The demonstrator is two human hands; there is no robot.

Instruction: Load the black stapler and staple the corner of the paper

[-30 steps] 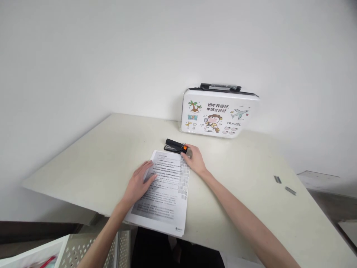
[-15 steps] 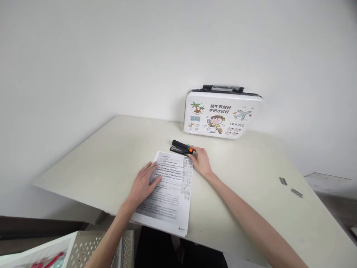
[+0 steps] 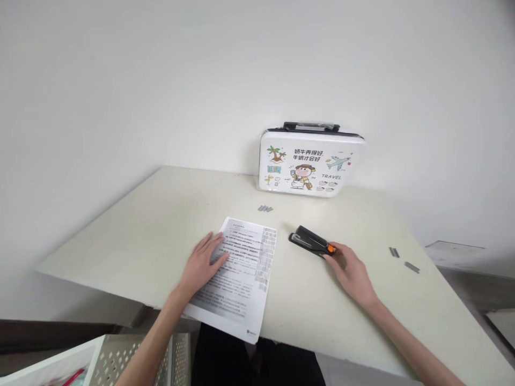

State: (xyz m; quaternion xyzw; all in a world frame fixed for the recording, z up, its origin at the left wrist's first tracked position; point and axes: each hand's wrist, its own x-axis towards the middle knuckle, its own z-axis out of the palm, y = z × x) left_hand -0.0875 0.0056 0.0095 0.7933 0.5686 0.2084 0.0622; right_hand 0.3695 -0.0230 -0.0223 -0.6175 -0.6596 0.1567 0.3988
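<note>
One stapler (image 3: 310, 242) lies on the table (image 3: 140, 225) just ahead and left of your right hand (image 3: 354, 272). Its long axis slants from far-left to near-right, with the orange end toward that hand. The hand's outstretched fingers meet that end, but whether they pinch it or only touch it cannot be told. Your left hand (image 3: 201, 264) is farther from the stapler and lies spread flat on one printed paper (image 3: 245, 279). One staple bunch (image 3: 265, 208) sits beyond the paper, two staple strips (image 3: 394, 252) lie well to the right, and one case (image 3: 311, 163) stands at the back

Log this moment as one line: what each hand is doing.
left hand: flat on paper | right hand: touching orange end of stapler | loose staples: on table beyond paper
</note>
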